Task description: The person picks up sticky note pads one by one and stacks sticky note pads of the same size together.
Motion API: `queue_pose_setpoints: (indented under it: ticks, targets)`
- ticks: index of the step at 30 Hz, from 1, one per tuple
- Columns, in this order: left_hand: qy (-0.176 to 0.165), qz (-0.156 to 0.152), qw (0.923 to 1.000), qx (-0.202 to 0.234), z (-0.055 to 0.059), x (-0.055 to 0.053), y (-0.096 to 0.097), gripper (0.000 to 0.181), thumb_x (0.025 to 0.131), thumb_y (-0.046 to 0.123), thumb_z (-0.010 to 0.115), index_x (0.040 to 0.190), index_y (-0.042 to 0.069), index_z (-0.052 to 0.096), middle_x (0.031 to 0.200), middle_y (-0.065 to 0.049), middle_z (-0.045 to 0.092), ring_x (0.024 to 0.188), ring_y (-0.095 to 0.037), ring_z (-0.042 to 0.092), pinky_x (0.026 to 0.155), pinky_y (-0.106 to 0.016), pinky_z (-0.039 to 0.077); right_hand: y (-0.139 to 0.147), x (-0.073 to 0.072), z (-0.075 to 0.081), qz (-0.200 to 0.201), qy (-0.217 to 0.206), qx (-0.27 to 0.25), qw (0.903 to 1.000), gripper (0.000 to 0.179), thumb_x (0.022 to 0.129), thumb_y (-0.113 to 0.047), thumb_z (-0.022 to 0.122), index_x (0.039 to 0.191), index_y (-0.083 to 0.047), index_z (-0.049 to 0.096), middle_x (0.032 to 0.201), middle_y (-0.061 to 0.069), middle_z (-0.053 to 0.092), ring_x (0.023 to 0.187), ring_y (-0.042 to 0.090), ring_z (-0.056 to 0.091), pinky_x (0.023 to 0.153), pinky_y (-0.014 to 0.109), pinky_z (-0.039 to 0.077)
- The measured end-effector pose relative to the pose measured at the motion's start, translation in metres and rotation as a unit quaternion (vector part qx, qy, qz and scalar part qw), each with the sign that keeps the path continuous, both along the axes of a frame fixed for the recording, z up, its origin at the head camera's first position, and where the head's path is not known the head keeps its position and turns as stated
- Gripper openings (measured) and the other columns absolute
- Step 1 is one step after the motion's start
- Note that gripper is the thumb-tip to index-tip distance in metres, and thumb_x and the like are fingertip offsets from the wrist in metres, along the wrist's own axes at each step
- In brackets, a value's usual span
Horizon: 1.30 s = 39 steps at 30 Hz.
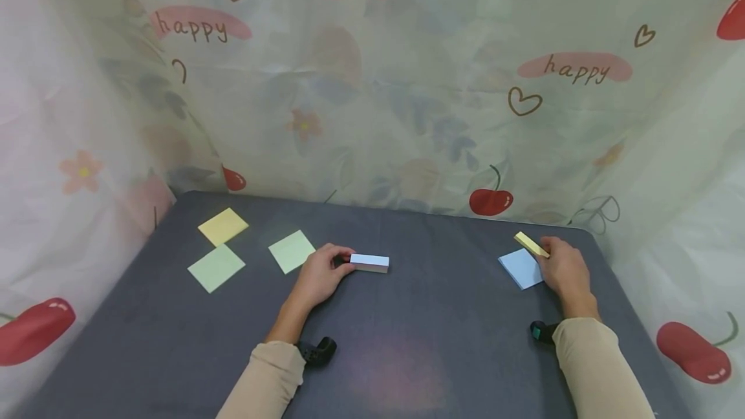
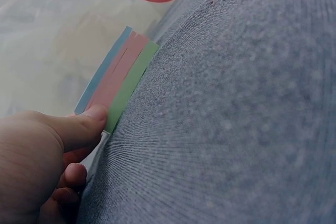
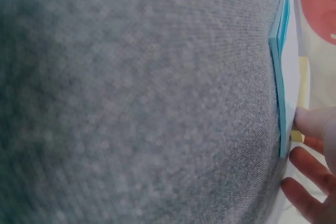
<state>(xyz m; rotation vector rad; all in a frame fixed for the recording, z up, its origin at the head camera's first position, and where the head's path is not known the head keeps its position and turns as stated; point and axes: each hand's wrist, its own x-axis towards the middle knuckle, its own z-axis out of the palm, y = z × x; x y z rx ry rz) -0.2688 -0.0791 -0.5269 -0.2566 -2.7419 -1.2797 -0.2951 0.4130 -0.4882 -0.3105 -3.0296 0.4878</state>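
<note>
Near the middle of the table, my left hand point(image 1: 320, 275) pinches one end of a thick stack of sticky notes point(image 1: 370, 263). In the left wrist view this stack point(image 2: 116, 80) shows blue, pink and green layers, with the thumb on its edge. Toward the table's right side, my right hand point(image 1: 566, 270) holds a yellow sticky note pad point(image 1: 531, 245) by its near end, tilted above a blue sticky note pad point(image 1: 520, 269). The right wrist view shows the blue pad point(image 3: 280, 77) lying on the cloth, with the yellow pad point(image 3: 303, 85) partly hidden behind it.
On the left of the grey table point(image 1: 436, 328) lie a yellow sticky note pad point(image 1: 224, 227) and a green one point(image 1: 216, 268), corners close together. Another green pad point(image 1: 291, 251) lies just left of my left hand. A printed curtain point(image 1: 396, 83) rises behind the far edge.
</note>
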Motion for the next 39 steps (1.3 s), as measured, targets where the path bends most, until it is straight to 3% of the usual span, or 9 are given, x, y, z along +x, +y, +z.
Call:
queue_pose_setpoints:
  ticks: [14, 22, 29, 39]
  targets:
    - [0.008, 0.001, 1.0000, 0.003, 0.004, 0.004, 0.001, 0.024, 0.091, 0.024, 0.078, 0.114, 0.019, 0.076, 0.103, 0.002, 0.069, 0.073, -0.011, 0.050, 0.068, -0.027, 0.041, -0.004, 0.005, 0.006, -0.002, -0.002, 0.006, 1.0000, 0.045, 0.100, -0.010, 0.053, 0.139, 0.012, 0.050, 0.132, 0.034, 0.057, 0.118, 0.051, 0.056, 0.097, 0.063, 0.045]
    - [-0.004, 0.005, 1.0000, 0.004, 0.002, 0.004, 0.002, 0.022, 0.092, 0.025, 0.078, 0.113, 0.021, 0.076, 0.102, 0.003, 0.068, 0.074, -0.011, 0.050, 0.068, -0.026, 0.041, -0.011, 0.010, 0.013, 0.019, 0.050, 0.010, 0.9985, 0.040, 0.101, -0.011, 0.057, 0.134, 0.011, 0.055, 0.122, 0.033, 0.062, 0.106, 0.048, 0.060, 0.093, 0.062, 0.047]
    - [0.007, 0.001, 0.9999, 0.007, 0.002, 0.004, 0.003, 0.023, 0.090, 0.022, 0.079, 0.113, 0.019, 0.076, 0.102, 0.001, 0.069, 0.073, -0.010, 0.050, 0.067, -0.027, 0.041, -0.026, 0.014, 0.025, 0.053, 0.096, 0.011, 0.9939, 0.026, 0.099, -0.010, 0.062, 0.117, 0.009, 0.061, 0.104, 0.027, 0.066, 0.087, 0.039, 0.060, 0.077, 0.055, 0.047]
    - [0.001, 0.003, 1.0000, 0.003, 0.001, 0.003, 0.002, 0.023, 0.092, 0.025, 0.077, 0.114, 0.020, 0.076, 0.102, 0.002, 0.069, 0.075, -0.011, 0.051, 0.069, -0.027, 0.042, -0.069, 0.023, 0.033, 0.097, 0.125, -0.015, 0.9873, 0.041, 0.100, -0.009, 0.061, 0.135, 0.010, 0.054, 0.118, 0.030, 0.063, 0.103, 0.044, 0.063, 0.090, 0.060, 0.048]
